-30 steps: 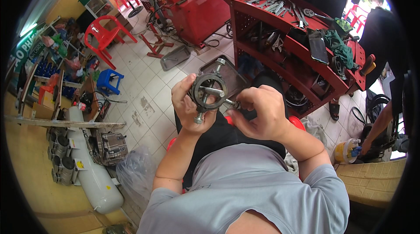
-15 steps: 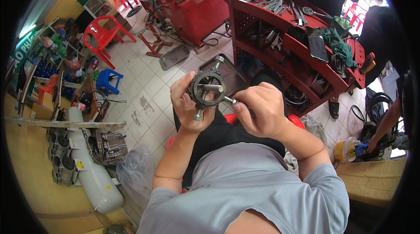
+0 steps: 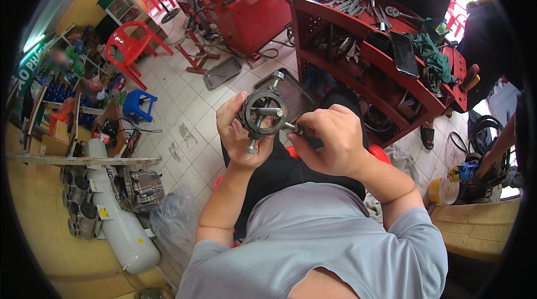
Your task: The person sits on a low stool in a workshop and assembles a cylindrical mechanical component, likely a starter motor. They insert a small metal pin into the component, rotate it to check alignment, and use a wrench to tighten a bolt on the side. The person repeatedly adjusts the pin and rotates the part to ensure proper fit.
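Observation:
A dark metal ring-shaped tool (image 3: 265, 128) with several bolts through its rim is held up in front of my lap. My left hand (image 3: 239, 131) is closed round its left side, with the thumb and fingers on the ring. One bolt points up at the top and another sticks out below; a bright steel pin (image 3: 268, 112) crosses the opening. On the right, my right hand (image 3: 330, 138) pinches the head of the side bolt (image 3: 292, 127), which reaches into the ring. The fingertips partly cover that bolt's outer end.
Ahead to the right stands a red tool trolley (image 3: 313, 47) with spanners, a ratchet, a phone and a green cloth. Trays (image 3: 222, 73) lie on the tiled floor. A red chair (image 3: 127, 47), a blue stool (image 3: 140, 104) and a grey cylinder (image 3: 126, 232) are leftward. Another person's arm (image 3: 497, 151) reaches in at right.
My right hand's fingers have shifted and curled lower round the side bolt. The ring tool stays almost in place in my left hand. The other person's hand at right has moved slightly.

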The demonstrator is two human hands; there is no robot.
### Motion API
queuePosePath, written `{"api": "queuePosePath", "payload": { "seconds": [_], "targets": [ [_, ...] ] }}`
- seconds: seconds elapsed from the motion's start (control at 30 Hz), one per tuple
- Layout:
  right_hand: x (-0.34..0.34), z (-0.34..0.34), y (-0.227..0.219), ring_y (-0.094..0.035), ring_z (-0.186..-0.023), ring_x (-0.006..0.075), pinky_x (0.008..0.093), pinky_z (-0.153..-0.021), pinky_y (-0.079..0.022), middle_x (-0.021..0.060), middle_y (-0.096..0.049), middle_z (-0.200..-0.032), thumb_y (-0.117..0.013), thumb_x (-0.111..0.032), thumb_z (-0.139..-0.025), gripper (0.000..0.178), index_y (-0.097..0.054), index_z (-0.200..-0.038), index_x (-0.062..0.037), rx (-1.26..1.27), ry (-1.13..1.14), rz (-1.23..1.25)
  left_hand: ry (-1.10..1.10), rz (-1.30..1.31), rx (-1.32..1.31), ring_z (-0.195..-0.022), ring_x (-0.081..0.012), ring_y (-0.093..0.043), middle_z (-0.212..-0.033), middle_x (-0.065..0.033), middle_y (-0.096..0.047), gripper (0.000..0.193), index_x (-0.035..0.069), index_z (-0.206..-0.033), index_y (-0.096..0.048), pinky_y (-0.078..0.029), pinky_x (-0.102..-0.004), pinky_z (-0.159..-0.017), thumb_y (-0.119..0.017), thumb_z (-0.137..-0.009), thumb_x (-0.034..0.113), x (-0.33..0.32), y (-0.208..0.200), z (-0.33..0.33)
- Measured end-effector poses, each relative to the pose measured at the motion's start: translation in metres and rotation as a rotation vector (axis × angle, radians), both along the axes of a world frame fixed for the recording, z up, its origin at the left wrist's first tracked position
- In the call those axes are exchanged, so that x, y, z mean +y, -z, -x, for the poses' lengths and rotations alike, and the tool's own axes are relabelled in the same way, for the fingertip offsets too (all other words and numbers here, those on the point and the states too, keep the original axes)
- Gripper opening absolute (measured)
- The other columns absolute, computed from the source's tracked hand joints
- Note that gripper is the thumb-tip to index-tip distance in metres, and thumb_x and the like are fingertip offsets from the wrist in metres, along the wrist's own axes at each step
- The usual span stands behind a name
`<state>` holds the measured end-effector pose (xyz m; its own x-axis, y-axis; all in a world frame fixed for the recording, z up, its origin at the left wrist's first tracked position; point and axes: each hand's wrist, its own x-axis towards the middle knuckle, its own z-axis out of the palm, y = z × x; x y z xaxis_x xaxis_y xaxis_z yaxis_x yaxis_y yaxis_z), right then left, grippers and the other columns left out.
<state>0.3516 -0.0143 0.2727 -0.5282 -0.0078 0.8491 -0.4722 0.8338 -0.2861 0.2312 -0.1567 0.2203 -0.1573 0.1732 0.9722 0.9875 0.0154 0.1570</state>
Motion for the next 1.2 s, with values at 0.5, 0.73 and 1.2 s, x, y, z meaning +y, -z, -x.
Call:
{"api": "queuePosePath", "payload": {
  "seconds": [0.5, 0.73, 1.2],
  "targets": [
    [0.004, -0.001, 0.002, -0.048, -0.043, 0.0206, 0.0316, -0.045, -0.032, 0.0033, -0.049, -0.053, -0.066, -0.014, -0.079, 0.015, -0.056, -0.071, -0.0069, -0.096, -0.028, 0.012, 0.042, 0.057, -0.087, -0.115, -0.0354, -0.052, -0.132, -0.0176, -0.040, 0.021, 0.017, -0.104, -0.069, -0.046, -0.0421, -0.094, -0.072, -0.083, 0.015, -0.002, -0.002, -0.003],
    [0.005, -0.001, 0.005, -0.053, -0.047, 0.0187, 0.0293, -0.046, -0.035, 0.0023, -0.054, -0.058, -0.073, -0.018, -0.073, 0.023, -0.057, -0.083, -0.0056, -0.041, 0.012, -0.043, 0.052, 0.050, -0.058, -0.116, -0.0348, -0.051, -0.132, -0.0176, -0.040, 0.024, 0.016, -0.105, -0.068, -0.046, -0.0409, -0.094, -0.073, -0.082, 0.016, -0.002, -0.002, -0.002],
    [0.008, -0.003, 0.001, -0.052, -0.047, 0.0184, 0.0300, -0.045, -0.034, 0.0026, -0.054, -0.061, -0.073, -0.016, -0.074, 0.023, -0.055, -0.084, -0.0055, -0.082, -0.002, -0.066, 0.082, 0.063, -0.101, -0.114, -0.0342, -0.053, -0.131, -0.0175, -0.040, 0.022, 0.014, -0.104, -0.069, -0.047, -0.0409, -0.092, -0.073, -0.082, 0.014, -0.003, -0.001, -0.002]
  ]
}}
